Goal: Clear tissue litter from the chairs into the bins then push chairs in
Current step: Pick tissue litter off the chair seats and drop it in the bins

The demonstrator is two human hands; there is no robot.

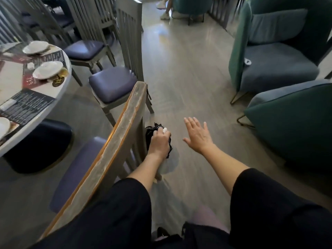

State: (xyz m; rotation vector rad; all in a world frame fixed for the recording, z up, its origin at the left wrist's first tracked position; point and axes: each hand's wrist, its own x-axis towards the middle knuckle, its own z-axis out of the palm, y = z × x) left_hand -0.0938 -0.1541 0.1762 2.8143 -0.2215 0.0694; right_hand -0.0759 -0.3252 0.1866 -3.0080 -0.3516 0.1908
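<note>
At lower centre the left hand (159, 141) curls over a black bag (151, 131), pinching a white tissue (165, 129) at its fingertips. The right hand (197, 133) hovers spread and holds nothing. It would be best to push the tissue well into the bag before letting go, then take the near chair (116, 141) by its top rail and slide it under the surface (59, 90) at left. A white scrap (248, 61), possibly more litter, lies on the armchair (278, 69) at upper right. The menus' (30, 103) print is too blurred to read.
</note>
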